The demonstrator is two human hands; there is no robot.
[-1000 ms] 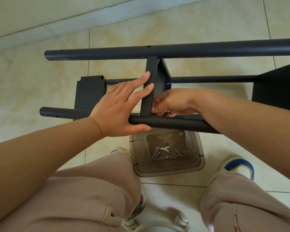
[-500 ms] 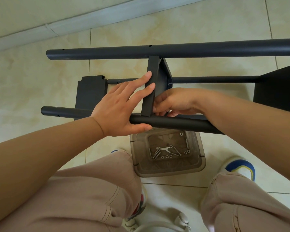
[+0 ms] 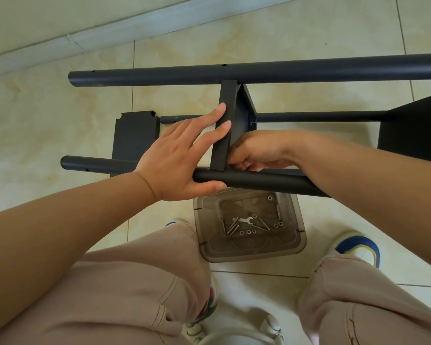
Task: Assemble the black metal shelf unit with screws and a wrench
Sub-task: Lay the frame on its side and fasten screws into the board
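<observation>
Shelf panel [image 3: 223, 135] is braced by left hand's [image 3: 174, 158] straight fingers; right hand [image 3: 254, 153] curls beside it.

Taking the near pole [image 3: 259, 181] as the reference: the upright shelf panel [image 3: 223, 135] stands on it about midway and runs back to the far pole [image 3: 259, 72], which lies parallel behind. A third pole [image 3: 321, 116] lies between those two, lower down on the floor [image 3: 47, 120]. The left hand [image 3: 182, 158] sits over the near pole just left of the panel, fingers [image 3: 217, 114] laid flat on the panel's left face. The right hand [image 3: 256, 151] is tucked against the panel's right side, right above the pole. A loose panel [image 3: 135, 135] lies behind the pole's left end. The tray [image 3: 297, 235] sits in front of the pole, between the knees, with screws [image 3: 232, 226], nuts and a small wrench [image 3: 246, 220] in it.
</observation>
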